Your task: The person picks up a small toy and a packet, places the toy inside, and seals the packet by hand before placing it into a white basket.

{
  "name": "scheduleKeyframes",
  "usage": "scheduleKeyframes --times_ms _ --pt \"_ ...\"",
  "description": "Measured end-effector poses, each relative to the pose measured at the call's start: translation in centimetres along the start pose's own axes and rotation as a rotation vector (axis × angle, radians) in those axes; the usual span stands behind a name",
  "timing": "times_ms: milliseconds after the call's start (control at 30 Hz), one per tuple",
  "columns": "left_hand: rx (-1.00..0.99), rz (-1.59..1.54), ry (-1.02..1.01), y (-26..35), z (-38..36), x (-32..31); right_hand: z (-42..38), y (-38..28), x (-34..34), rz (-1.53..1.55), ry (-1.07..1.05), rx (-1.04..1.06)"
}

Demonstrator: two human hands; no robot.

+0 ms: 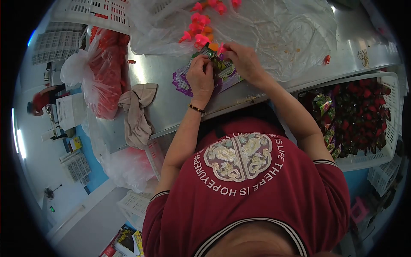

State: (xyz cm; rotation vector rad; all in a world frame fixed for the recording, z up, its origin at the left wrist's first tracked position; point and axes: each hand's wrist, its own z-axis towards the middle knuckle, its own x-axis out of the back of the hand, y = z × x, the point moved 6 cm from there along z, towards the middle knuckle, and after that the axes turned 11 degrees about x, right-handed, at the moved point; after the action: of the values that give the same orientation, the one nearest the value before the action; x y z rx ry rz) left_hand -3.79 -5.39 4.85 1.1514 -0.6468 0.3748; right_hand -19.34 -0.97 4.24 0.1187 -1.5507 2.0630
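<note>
My left hand (pixel 200 77), with a beaded bracelet on the wrist, has its fingers closed on the edge of a small green-and-purple packet (pixel 219 64). My right hand (pixel 245 61) is bent toward the same packet. Its thumb and forefinger are drawn together at a small pink plastic piece (pixel 221 49); the exact grip is too small to make out. A fanned stack of flat purple packets (pixel 183 81) lies under and beside my left hand. Just beyond my fingers, bright pink and orange plastic pieces (pixel 198 28) lie in a loose line.
Clear plastic sheeting (pixel 282 38) covers part of the metal table (pixel 171 107). A beige cloth (pixel 139 111) and a bag of red items (pixel 109 77) sit at left. A white crate (pixel 391 94) of dark red packets stands at right. Another person (pixel 43 98) is far left.
</note>
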Motion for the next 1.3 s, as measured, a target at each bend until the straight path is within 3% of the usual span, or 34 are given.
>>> scheduleKeyframes --times_ms 200,333,533,700,900,1133,1233,1300 --pt "0.033 -0.093 0.001 -1.1 -0.1 -0.1 -0.8 -1.2 -0.8 -0.424 -0.058 0.255" --pt "0.104 -0.171 0.010 -1.3 -0.3 0.0 -0.9 -1.1 0.1 -0.480 -0.078 0.225" --pt "0.108 -0.179 0.021 -1.2 -0.4 0.3 -1.1 -1.6 -0.6 -0.312 -0.022 0.242" --pt "0.103 -0.249 0.038 -1.4 -0.2 0.5 -1.8 -2.4 -0.3 -0.607 -0.152 0.404" --pt "-0.035 -0.145 0.047 -0.1 -0.4 1.2 -0.5 -3.7 0.0 -0.707 -0.287 0.485" --pt "-0.201 -0.052 0.062 2.4 -0.6 2.1 0.1 -4.9 -0.4 -0.723 -0.270 0.569" --pt "-0.233 -0.096 0.047 2.6 -0.6 2.0 0.3 -4.7 0.0 -0.482 -0.197 0.497" --pt "-0.153 -0.161 0.027 2.0 -0.2 2.0 0.5 -4.8 0.5 -0.316 -0.189 0.440"
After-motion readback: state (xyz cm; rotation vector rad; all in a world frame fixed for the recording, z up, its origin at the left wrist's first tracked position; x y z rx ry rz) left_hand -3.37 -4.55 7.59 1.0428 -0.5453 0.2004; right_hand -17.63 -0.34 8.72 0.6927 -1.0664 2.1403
